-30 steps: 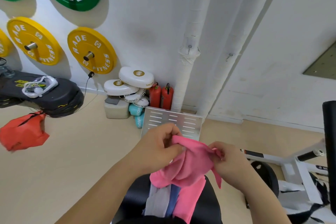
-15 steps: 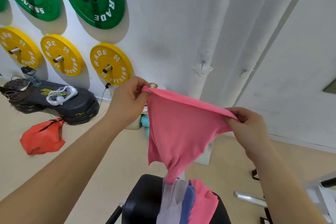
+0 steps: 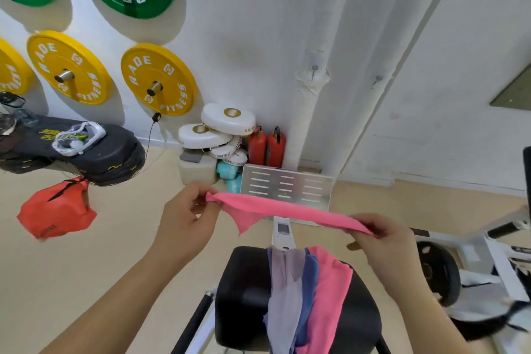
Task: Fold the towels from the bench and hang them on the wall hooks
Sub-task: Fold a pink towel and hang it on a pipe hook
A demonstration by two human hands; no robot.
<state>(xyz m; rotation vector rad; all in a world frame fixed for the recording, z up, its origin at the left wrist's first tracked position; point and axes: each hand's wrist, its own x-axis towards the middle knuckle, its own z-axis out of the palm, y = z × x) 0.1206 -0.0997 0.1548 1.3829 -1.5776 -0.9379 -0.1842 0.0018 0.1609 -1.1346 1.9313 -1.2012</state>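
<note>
One pink cloth towel (image 3: pixel 287 210) is stretching mid-fold between the pinching left hand (image 3: pixel 186 215) and right hand (image 3: pixel 382 241); three crumpled towels (image 3: pixel 330 296) are waiting at 6 o'clock on the black padded counter (image 3: pixel 244 282).

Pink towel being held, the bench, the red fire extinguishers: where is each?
pink towel (image 3: pixel 287 209), head view, middle of the stretched strip.
bench (image 3: pixel 244 287), head view, bare black pad beside the cloths.
fire extinguishers (image 3: pixel 276 149), head view, red body of one.
</note>
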